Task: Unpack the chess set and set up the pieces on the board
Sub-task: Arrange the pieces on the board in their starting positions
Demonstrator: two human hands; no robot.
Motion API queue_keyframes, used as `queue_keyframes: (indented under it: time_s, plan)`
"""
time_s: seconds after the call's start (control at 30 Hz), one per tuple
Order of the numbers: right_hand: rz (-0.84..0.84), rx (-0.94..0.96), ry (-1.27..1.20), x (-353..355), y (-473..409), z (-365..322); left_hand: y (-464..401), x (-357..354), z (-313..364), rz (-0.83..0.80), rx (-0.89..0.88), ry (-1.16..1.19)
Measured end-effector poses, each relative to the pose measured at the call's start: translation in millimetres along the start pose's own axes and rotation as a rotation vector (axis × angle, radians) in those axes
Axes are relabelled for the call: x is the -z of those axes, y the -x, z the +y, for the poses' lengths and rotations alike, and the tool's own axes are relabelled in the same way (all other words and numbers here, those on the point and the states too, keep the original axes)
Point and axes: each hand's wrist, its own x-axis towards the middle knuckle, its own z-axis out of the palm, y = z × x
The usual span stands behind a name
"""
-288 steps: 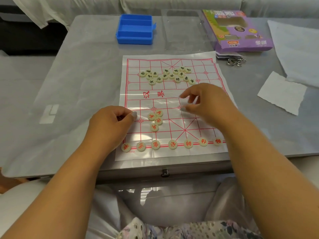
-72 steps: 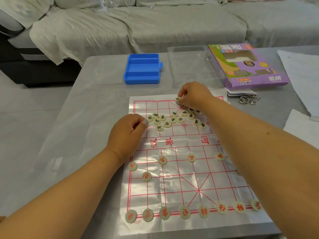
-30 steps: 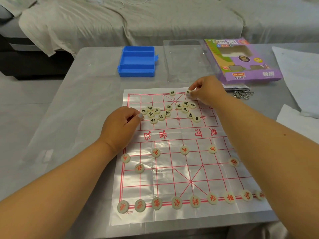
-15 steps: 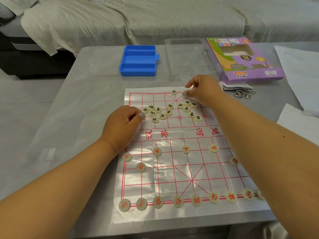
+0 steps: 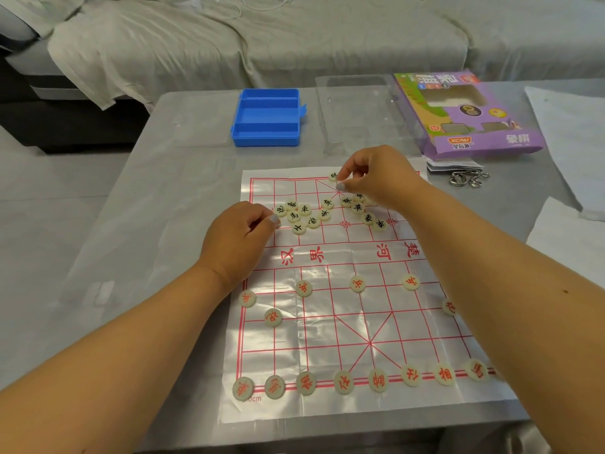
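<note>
Black-lettered cream disc pieces (image 5: 311,214) look light, slick; I'd pinch rims. My right hand (image 5: 376,175) curls, contents unclear; left hand (image 5: 242,237) fists empty.

1 board (image 5: 330,326). 14 red-marked pieces (image 5: 357,284) seen: 8 in near row, 6 further up; right arm may have hidden more. 14 black-marked pieces (image 5: 313,221) seen, 1 on far edge line, 13 in loose cluster, some partly under a hand. 1 blue case (image 5: 266,117), 1 clear tray (image 5: 357,113), 1 purple box (image 5: 468,116). Metal rings (image 5: 469,178): count unclear.
</note>
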Motion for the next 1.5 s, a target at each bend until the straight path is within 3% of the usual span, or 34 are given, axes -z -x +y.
queue_keyframes:
  time_s: [0.47, 0.63, 0.8, 0.9, 1.1, 1.5]
  plan:
    - [-0.051, -0.003, -0.018, -6.3, 15.2, -3.2, 0.4, 1.1, 1.1, 0.005, -0.018, 0.025]
    - [-0.142, 0.165, 0.072, -27.0, 27.1, -24.0, 1.2, 1.2, 0.8, 0.026, -0.017, 0.064]
    - [-0.063, 0.248, 0.274, -48.5, 26.9, -33.6, 1.5, 1.4, 3.3, 0.025, -0.016, 0.032]
    - [-0.047, 0.275, 0.273, -51.3, 26.8, -34.5, 1.5, 1.2, 3.5, 0.023, -0.019, 0.024]
    - [0.152, 0.040, 0.027, -11.4, -16.4, -13.9, -0.3, 1.1, -0.7, 0.009, -0.009, 0.038]
    - [0.031, -0.002, 0.179, -36.5, -50.2, -20.0, 0.0, 1.4, -1.9, 0.016, -0.015, 0.059]
